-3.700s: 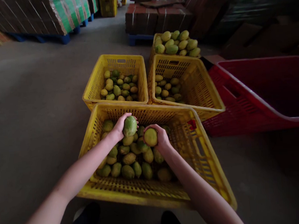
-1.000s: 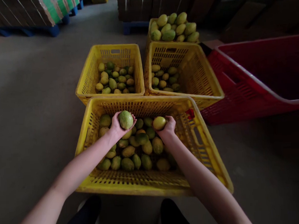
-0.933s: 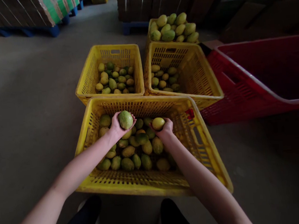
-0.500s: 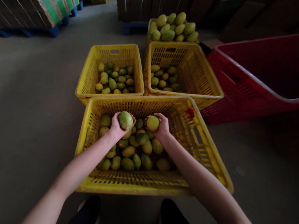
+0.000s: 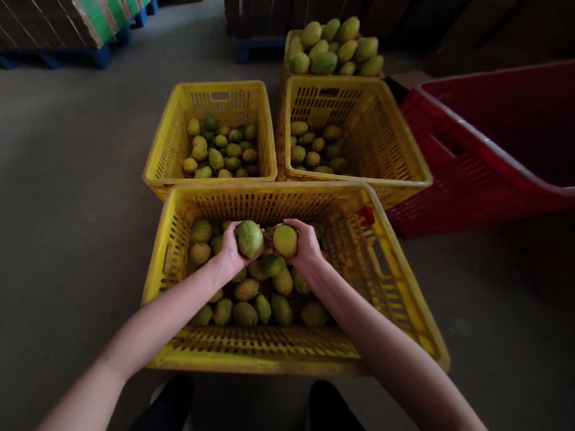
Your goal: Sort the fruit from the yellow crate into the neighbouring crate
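Over the near yellow crate (image 5: 298, 366), my left hand (image 5: 230, 255) is closed round a round green fruit (image 5: 250, 238), cupping it from the side and below. A yellow-green fruit (image 5: 285, 240) sits in my right hand (image 5: 306, 246), whose fingers curve round its far side. The two fruits are close together but apart. Beneath them lie many similar oval fruits (image 5: 246, 314), green to yellow, on the crate's floor. My hands and forearms hide some of these. I cannot tell the exact kind of fruit.
Beyond stand a left yellow crate (image 5: 164, 135) and a right yellow crate (image 5: 384, 130), both partly filled with fruit. Behind them is a heap of larger long green fruits (image 5: 323, 62). A big red crate (image 5: 443, 191) stands at right. Strapped stacks on blue pallets (image 5: 102, 56) line the back.
My hands have moved toward each other and slightly nearer to me, each still holding its fruit. The view has shifted slightly.
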### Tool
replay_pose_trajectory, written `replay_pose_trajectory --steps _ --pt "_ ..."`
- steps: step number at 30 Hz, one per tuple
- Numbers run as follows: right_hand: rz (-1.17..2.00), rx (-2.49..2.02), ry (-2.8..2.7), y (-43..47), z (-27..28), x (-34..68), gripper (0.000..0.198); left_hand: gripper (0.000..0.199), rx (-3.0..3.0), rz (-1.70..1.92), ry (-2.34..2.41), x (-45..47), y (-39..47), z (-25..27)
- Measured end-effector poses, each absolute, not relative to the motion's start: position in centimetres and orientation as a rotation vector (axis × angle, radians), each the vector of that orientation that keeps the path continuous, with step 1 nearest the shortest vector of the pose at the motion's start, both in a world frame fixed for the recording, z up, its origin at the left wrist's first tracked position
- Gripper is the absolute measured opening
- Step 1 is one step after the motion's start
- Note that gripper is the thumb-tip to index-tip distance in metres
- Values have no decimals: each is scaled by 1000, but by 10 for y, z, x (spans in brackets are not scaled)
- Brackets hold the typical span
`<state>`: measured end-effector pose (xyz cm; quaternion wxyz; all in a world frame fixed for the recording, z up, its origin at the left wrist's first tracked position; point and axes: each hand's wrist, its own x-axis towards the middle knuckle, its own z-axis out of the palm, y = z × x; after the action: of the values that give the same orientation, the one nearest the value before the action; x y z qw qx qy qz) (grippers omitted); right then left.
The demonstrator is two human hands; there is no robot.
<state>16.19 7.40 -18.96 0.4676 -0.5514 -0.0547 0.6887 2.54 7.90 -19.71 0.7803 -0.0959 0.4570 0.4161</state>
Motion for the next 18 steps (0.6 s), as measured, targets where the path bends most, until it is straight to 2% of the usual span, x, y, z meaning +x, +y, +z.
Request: replay_pose_trajectory --steps 6,18 --pt "1840 -1343 -38 76 -188 170 20 33 -215 929 982 28 77 -196" --pt "1824 -1226 42 77 -184 170 22 31 -329 933 1024 26 84 -189"
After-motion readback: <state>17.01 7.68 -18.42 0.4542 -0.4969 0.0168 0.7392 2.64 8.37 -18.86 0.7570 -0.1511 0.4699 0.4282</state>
